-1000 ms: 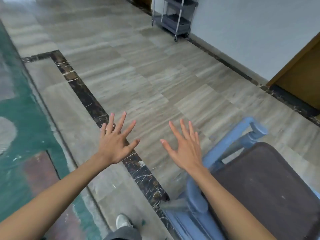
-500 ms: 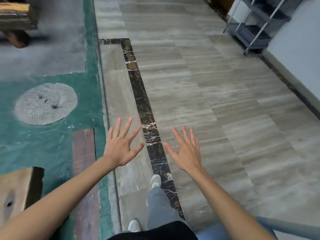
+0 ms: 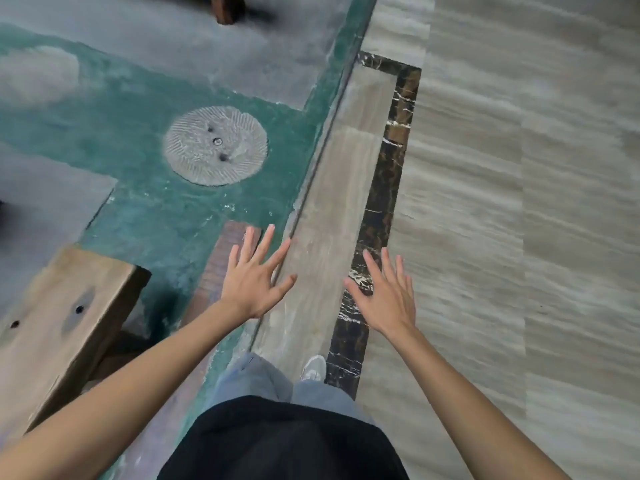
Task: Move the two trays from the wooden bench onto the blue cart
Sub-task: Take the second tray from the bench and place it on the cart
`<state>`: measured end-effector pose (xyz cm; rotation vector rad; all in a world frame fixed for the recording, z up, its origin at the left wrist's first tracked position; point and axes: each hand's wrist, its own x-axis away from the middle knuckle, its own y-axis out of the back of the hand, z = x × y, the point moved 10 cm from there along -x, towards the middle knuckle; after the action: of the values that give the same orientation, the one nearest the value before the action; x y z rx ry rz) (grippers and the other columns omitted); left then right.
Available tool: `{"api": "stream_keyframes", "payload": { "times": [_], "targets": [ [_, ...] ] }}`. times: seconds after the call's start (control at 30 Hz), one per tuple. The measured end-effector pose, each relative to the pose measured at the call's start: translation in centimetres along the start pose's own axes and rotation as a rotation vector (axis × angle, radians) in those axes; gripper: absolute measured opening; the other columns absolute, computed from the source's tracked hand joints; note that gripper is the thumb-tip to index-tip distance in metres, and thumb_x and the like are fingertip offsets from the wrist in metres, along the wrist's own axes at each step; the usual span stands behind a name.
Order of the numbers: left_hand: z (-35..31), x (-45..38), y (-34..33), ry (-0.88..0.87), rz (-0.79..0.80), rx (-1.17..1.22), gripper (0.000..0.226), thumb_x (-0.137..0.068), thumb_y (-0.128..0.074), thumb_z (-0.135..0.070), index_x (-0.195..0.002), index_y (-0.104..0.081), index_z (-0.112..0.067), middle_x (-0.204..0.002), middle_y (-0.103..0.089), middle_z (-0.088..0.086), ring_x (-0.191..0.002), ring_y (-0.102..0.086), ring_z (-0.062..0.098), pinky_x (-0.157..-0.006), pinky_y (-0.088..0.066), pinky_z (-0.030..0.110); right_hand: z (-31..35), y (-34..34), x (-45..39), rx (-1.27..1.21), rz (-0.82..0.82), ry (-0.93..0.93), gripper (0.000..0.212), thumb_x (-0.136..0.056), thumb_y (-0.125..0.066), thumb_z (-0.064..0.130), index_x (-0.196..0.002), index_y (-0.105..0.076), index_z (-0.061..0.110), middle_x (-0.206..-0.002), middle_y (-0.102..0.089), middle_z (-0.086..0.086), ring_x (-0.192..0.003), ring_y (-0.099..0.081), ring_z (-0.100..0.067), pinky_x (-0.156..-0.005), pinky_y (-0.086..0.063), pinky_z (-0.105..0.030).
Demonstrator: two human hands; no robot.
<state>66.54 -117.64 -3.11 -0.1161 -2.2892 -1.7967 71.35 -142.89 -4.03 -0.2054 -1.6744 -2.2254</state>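
Both the left hand (image 3: 254, 284) and the right hand (image 3: 388, 296) were spread wide and empty beside the wooden bench (image 3: 59, 327), no tray was visible, so its weight and best grip could not be judged.

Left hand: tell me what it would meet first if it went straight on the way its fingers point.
Probably nothing: the left hand is open, fingers pointing forward over the green floor. No tray ahead; depth unclear.

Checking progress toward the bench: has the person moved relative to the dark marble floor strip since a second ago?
Yes. The person has turned left and stepped across: the dark marble strip now runs under the right hand, and the wooden bench sits beside the left hand.
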Motion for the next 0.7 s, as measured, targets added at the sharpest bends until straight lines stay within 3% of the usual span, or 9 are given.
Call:
{"api": "stream_keyframes", "payload": {
  "times": [0.43, 0.7],
  "targets": [
    [17.3, -6.8, 0.8, 0.490, -0.046, 0.125, 0.077, -0.084, -0.008, -0.074, -0.153, -0.006, -0.041, -0.163, 0.013, -0.004, -0.148, 0.018, 0.031, -0.119, -0.006, 0.055, 22.7, -4.0, -19.3, 0.160, 0.159, 0.507, 0.079, -0.089, -0.033, 0.078, -0.157, -0.015, 0.042, -0.169, -0.001, 0.006, -0.154, 0.007, -0.020, -0.124, -0.006, -0.048],
    [27.7, -10.5, 3.8, 0.729, -0.092, 0.232, 0.076, -0.086, -0.011, -0.073, -0.154, -0.010, -0.039, -0.164, 0.009, -0.003, -0.149, 0.013, 0.031, -0.118, -0.009, 0.055, 35.6, -6.5, -27.6, 0.266, 0.311, 0.636, 0.080, -0.088, -0.033, 0.078, -0.157, -0.016, 0.042, -0.169, 0.000, 0.007, -0.154, 0.007, -0.019, -0.124, -0.004, -0.047]
  ]
}}
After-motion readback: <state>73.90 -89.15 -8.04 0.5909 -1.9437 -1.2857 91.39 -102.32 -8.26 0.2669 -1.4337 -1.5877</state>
